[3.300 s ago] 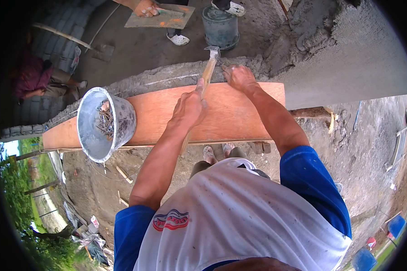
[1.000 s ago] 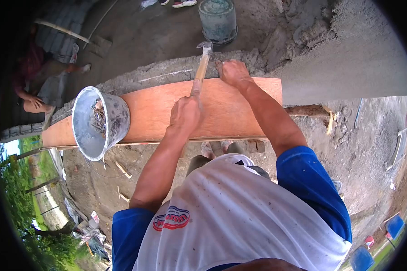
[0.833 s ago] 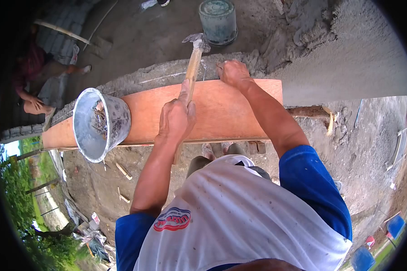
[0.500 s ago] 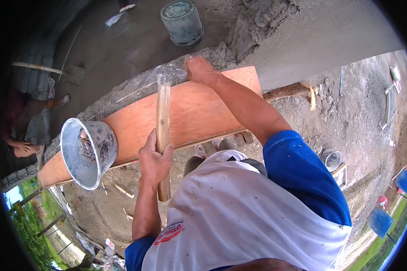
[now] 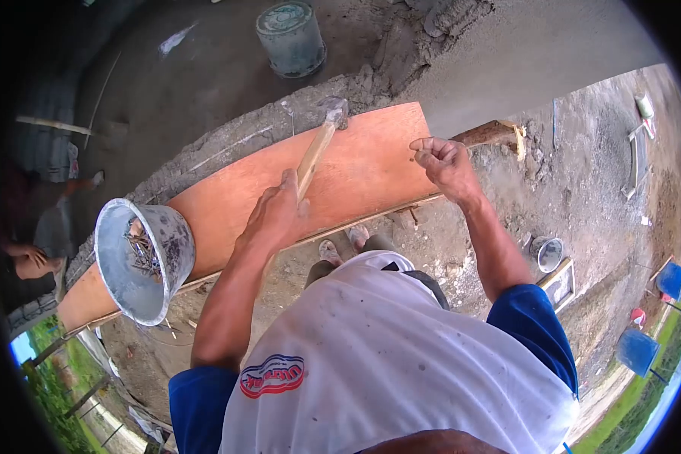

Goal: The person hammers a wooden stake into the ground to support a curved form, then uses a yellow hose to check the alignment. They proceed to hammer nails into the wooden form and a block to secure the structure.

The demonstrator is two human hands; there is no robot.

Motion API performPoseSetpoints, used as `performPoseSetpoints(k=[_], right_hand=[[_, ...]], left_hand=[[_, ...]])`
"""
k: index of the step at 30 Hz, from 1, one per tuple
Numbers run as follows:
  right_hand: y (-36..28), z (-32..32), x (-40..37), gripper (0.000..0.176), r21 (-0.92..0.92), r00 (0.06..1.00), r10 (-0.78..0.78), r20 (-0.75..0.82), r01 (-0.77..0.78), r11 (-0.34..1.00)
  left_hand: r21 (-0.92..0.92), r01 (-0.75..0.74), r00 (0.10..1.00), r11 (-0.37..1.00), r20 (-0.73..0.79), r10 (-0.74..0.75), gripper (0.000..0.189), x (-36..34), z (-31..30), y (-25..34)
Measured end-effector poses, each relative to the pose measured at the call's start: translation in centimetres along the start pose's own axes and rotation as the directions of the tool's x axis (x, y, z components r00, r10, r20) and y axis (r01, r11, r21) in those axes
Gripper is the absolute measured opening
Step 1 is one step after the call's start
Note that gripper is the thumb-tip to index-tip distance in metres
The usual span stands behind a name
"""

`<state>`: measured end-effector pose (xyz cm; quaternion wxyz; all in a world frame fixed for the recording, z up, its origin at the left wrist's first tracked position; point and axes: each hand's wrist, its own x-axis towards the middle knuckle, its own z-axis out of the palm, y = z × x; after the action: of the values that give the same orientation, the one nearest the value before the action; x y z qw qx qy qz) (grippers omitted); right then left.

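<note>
My left hand point(image 5: 272, 214) is closed around the wooden handle of a hammer point(image 5: 315, 157). The hammer's head lies over the far edge of a long reddish plywood board point(image 5: 356, 174). Above the board's right end, my right hand point(image 5: 448, 168) has thumb and forefinger pinched on a small thin thing that looks like a nail point(image 5: 413, 157). Left of the hammer head, a thin upright pin point(image 5: 292, 117) stands at the rough mortar edge. A grey-white bucket point(image 5: 175, 250) holding nails sits tilted on the board's left part.
Wet grey concrete point(image 5: 537, 60) spreads beyond the board. An upturned greenish bucket point(image 5: 291, 45) stands on the far floor. A seated person's leg and hand point(image 5: 34, 257) show at far left. Another small bucket point(image 5: 550, 255) lies on the ground at right.
My right hand has moved from the mortar edge right and nearer, to above the board's right end. My left hand has swung the hammer head right and slightly away, tilting the handle.
</note>
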<state>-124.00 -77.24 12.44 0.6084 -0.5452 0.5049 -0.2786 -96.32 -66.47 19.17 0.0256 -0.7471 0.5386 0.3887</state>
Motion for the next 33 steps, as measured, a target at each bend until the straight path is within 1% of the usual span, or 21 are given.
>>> performPoseSetpoints(k=[1,4,5,7,10,13,16,19,22,25,27,31,33], right_hand=[[0.7,-0.1,-0.2,0.016,0.056,1.000,0.021,0.021,-0.022,0.998],[1.2,0.2,1.2,0.018,0.016,0.999,-0.036,-0.001,0.036,0.999],[1.6,0.2,2.0,0.020,-0.102,0.993,-0.118,0.011,0.118,0.988],[2.3,0.3,5.4,0.024,-0.323,0.955,-0.291,0.055,0.293,0.900],[3.0,2.3,9.3,0.024,-0.445,0.922,-0.363,0.134,0.383,0.809],[1.8,5.3,11.0,0.022,-0.474,0.856,-0.479,0.194,0.509,0.718],[1.1,7.6,12.2,0.020,-0.460,0.843,-0.447,0.299,0.538,0.707],[0.1,9.8,12.2,0.020,-0.458,0.848,-0.410,0.335,0.527,0.716],[0.9,11.5,13.1,0.019,-0.394,0.812,-0.398,0.428,0.563,0.726],[3.2,12.1,13.8,0.019,-0.462,0.773,-0.396,0.496,0.621,0.634],[2.7,11.9,13.9,0.019,-0.471,0.760,-0.410,0.504,0.640,0.606],[2.8,11.8,13.7,0.018,-0.498,0.762,-0.410,0.501,0.641,0.584],[3.4,11.8,14.1,0.018,-0.521,0.761,-0.412,0.501,0.645,0.559]], left_hand=[[0.007,0.001,1.000,1.000,0.006,-0.001,0.055,-0.1,0.0,0.1],[0.029,-0.066,0.994,0.997,-0.090,0.068,0.051,2.6,3.4,-2.5],[0.037,-0.076,0.992,0.996,-0.101,0.079,0.049,2.5,3.8,-2.8],[0.064,-0.108,0.984,0.992,-0.136,0.116,0.044,3.0,3.4,-3.1],[-0.187,0.033,0.997,0.982,0.081,-0.018,0.046,2.2,0.3,-1.6],[-0.338,0.036,0.999,0.941,0.029,-0.027,0.045,1.0,0.4,-2.8],[-0.341,-0.090,0.979,0.936,-0.204,0.019,0.045,-0.2,3.5,-6.8],[-0.478,-0.107,0.955,0.872,-0.295,-0.045,0.045,-3.0,4.2,-7.7],[-0.451,-0.139,0.933,0.882,-0.359,-0.037,0.043,-5.0,3.2,-6.6],[-0.478,-0.084,0.949,0.874,-0.305,-0.076,0.041,-5.8,2.4,-5.5],[-0.442,-0.100,0.943,0.891,-0.328,-0.057,0.042,-5.6,2.2,-5.3],[-0.397,-0.114,0.942,0.911,-0.334,-0.028,0.043,-5.1,1.6,-4.0],[-0.252,-0.057,0.964,0.966,-0.265,-0.012,0.040,-2.8,1.9,-4.9]])
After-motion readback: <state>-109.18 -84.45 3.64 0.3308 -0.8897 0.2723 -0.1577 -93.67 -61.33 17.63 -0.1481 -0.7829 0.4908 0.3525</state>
